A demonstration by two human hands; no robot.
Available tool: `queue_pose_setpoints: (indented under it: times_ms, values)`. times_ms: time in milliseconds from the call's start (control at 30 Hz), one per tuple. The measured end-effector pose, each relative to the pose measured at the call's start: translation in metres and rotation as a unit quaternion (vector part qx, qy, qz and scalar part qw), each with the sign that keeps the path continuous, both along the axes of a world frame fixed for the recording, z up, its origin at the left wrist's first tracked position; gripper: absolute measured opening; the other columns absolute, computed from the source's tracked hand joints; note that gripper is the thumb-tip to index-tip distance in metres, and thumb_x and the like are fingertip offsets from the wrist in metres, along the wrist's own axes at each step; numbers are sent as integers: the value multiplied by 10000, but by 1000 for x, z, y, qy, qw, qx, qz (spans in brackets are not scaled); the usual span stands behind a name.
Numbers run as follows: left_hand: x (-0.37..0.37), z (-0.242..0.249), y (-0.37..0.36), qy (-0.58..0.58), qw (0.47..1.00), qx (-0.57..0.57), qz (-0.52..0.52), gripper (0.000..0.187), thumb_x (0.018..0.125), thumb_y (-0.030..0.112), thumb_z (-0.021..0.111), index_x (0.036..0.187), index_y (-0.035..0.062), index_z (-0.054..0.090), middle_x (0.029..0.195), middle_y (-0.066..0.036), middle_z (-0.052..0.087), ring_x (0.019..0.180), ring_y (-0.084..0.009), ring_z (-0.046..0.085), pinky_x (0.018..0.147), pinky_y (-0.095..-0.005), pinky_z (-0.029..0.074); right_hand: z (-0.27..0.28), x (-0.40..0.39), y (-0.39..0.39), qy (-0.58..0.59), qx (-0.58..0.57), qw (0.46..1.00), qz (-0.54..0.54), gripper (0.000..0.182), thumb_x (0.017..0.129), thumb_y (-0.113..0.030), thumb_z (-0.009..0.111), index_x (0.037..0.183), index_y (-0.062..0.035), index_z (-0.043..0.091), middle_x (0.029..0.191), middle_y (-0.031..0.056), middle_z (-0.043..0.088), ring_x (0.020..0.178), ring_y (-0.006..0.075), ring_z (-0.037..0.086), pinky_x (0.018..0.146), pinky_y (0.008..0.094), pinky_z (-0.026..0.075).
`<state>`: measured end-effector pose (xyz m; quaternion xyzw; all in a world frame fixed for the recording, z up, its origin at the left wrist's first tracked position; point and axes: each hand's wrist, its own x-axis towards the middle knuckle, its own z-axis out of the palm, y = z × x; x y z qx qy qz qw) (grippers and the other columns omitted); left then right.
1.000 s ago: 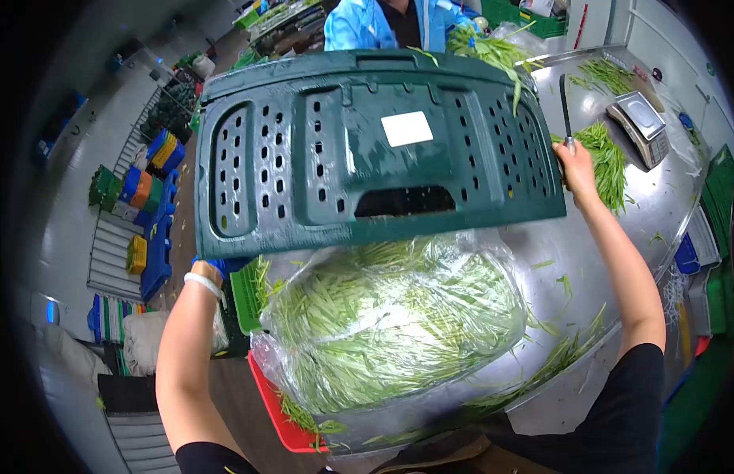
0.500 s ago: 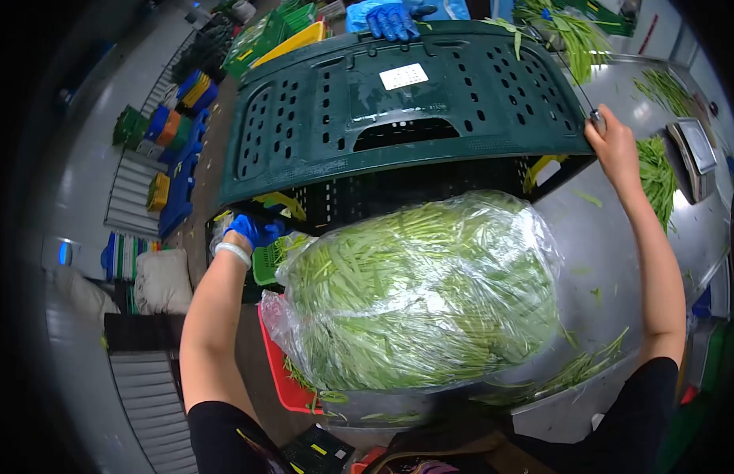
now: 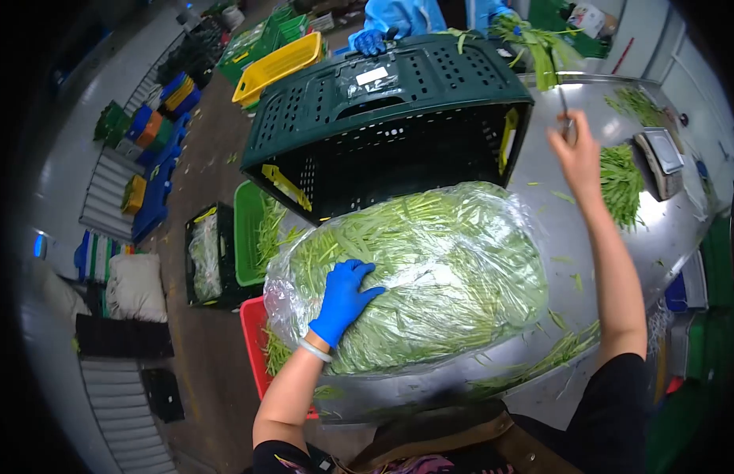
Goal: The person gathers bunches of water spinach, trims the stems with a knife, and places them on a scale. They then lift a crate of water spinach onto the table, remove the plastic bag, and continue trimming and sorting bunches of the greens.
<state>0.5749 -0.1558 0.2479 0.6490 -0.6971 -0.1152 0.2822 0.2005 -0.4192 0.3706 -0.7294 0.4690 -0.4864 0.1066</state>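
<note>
A large clear plastic bag of leafy greens (image 3: pixel 438 292) lies on the metal table (image 3: pixel 572 229). My left hand (image 3: pixel 347 300), in a blue glove, rests on the bag's left part with fingers spread. Bare and raised over the table at the right, my right hand (image 3: pixel 579 154) is closed around a slim knife (image 3: pixel 565 107) whose thin blade points up. Behind the bag, a dark green perforated crate (image 3: pixel 319 128) is tipped on its side, its opening facing me. A co-worker's blue-gloved hand (image 3: pixel 370 43) holds the crate's far edge.
On the table's right are a bunch of greens (image 3: pixel 620 182) and a scale (image 3: pixel 661 154). A red crate (image 3: pixel 256 340), a green crate (image 3: pixel 245 237) and a black crate (image 3: pixel 205 292) stand left of the table. The co-worker's other hand is near a bunch of greens (image 3: pixel 541 51).
My left hand has let go of the crate and come down onto the bag. My right hand has moved away from the crate's right edge. The crate sits farther back, more tipped.
</note>
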Motion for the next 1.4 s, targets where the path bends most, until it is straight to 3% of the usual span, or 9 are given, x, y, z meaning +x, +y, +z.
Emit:
queue_pose_setpoints:
  times_ms: [67,133,167,233,433,1033,1167,1233,1400]
  values:
    - [3,-18,2,23,1000,16,-11,243,815,176,715,1018,56,656,912,-146,631,867,-354,584,808,-420,468,-8,7,67,30,14,997,69,329,829,-181,685,1076,-69,499,683,106,567,548,207,524,557,344,431]
    - [11,-24,6,52,998,33,-16,165,834,151,680,954,46,640,903,-158,626,871,-367,578,796,-430,465,-10,14,144,128,254,952,111,269,808,-198,668,1014,-52,578,754,142,601,600,265,574,593,396,465]
    - [10,-20,9,70,997,27,-17,140,845,140,662,938,42,627,901,-162,623,874,-368,577,791,-434,462,-40,13,168,135,176,961,168,269,796,-213,672,998,-47,608,813,166,630,667,331,623,622,419,491]
    - [8,-10,11,103,994,15,-19,96,867,118,625,906,34,601,898,-171,617,879,-370,575,780,-443,457,-48,23,218,184,230,936,192,242,807,-209,635,994,-57,612,865,162,647,775,375,638,683,447,515]
    - [13,24,10,101,993,-40,-54,82,883,89,575,934,29,553,882,-171,607,865,-382,575,764,-446,456,-53,55,269,342,83,901,252,252,835,-160,611,1077,-88,599,828,102,577,772,298,634,647,428,515]
    - [16,52,-1,19,990,-124,-68,112,827,21,580,934,32,549,873,-166,577,856,-382,558,764,-447,446,-61,140,230,461,-174,854,166,322,778,-129,584,1094,-70,576,909,65,595,753,208,611,604,334,510]
    - [28,60,-7,1,980,-198,-5,136,821,-10,540,950,32,550,872,-169,562,850,-377,553,781,-429,445,-51,63,199,415,-88,895,137,199,790,-93,563,985,-72,597,854,95,628,687,238,633,550,371,520]
    - [49,76,-18,75,976,-181,98,84,880,12,521,962,17,539,836,-182,565,803,-363,549,760,-423,461,-83,-29,177,448,-73,890,51,309,773,-56,559,1070,-100,632,851,79,628,672,254,625,533,383,511]
    - [107,89,-71,4,964,-181,196,89,943,146,534,976,64,548,960,-202,636,888,-432,609,709,-479,469,-71,-175,200,567,114,811,-90,369,800,-56,590,1166,-102,598,959,129,631,763,332,636,640,424,520]
